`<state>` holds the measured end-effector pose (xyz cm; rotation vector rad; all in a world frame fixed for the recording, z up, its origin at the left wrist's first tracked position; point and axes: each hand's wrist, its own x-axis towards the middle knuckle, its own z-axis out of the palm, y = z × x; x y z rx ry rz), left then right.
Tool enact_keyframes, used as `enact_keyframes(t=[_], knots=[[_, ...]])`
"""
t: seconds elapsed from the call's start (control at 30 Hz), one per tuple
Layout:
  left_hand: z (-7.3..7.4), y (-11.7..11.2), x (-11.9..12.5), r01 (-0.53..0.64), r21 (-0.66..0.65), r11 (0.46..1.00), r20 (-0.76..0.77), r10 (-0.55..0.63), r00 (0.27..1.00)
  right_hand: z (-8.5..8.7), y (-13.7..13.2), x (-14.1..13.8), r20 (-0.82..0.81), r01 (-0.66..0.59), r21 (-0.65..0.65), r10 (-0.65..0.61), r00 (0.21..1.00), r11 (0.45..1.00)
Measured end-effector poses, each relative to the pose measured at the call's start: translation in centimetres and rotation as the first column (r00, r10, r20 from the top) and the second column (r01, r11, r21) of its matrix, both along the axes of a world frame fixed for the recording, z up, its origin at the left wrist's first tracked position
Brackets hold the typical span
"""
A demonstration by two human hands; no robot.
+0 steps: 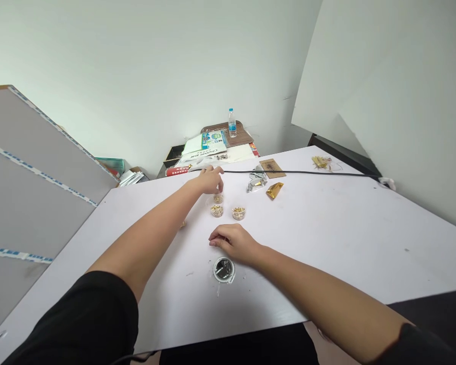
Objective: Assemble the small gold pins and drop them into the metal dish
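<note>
My left hand [209,180] reaches out across the white table [327,238], fingers curled down over a small clear cup of gold bits [218,198]; whether it grips the cup I cannot make out. Two more small cups of gold bits [217,210] [238,213] stand just in front of it. My right hand [233,242] rests on the table nearer to me, fingers curled down and pressed together against the surface, with whatever is under them hidden. A round silvery dish [224,269] lies just below that hand.
A crumpled silver packet [257,181], a gold packet [274,190] and a brown card [272,168] lie further out. A black cable [307,173] crosses the table's far side. Beyond are papers and a water bottle [232,122]. A grey board [26,172] leans at left.
</note>
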<state>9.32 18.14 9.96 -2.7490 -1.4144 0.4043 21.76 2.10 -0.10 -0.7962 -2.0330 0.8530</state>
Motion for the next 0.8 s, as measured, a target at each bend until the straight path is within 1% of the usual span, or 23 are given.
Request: enact_keyframes(t=[0.1, 0.2, 0.4, 0.6, 0.73, 0.8], knots=[[-0.9, 1.1, 0.2, 0.018, -0.052, 0.999, -0.039, -0.02, 0.999, -0.1, 0.1, -0.1, 0.008, 0.004, -0.008, -0.004, 1.0, 1.0], [-1.5, 1.6, 0.1, 0.035, -0.083, 0.996, -0.056, -0.04, 0.998, -0.1, 0.1, -0.2, 0.01, 0.018, -0.033, -0.018, 1.0, 0.999], [-1.9, 2.2, -0.2, 0.136, -0.1, 0.986, -0.033, -0.14, 0.99, 0.1, 0.0, 0.0, -0.001, 0.015, -0.073, -0.015, 1.0, 0.997], [-1.6, 2.2, -0.3, 0.166, -0.109, 0.98, 0.02, -0.165, 0.986, 0.1, 0.1, 0.1, 0.0, 0.027, -0.071, -0.027, 1.0, 0.997], [-0.7, 2.4, -0.9, 0.187, -0.12, 0.975, 0.1, -0.175, 0.979, 0.1, 0.2, 0.2, -0.01, 0.027, -0.075, -0.028, 1.0, 0.997], [-0.1, 2.3, -1.5, 0.201, -0.096, 0.975, 0.158, -0.184, 0.97, 0.1, 0.2, 0.2, -0.018, 0.02, -0.079, -0.021, 1.0, 0.997]])
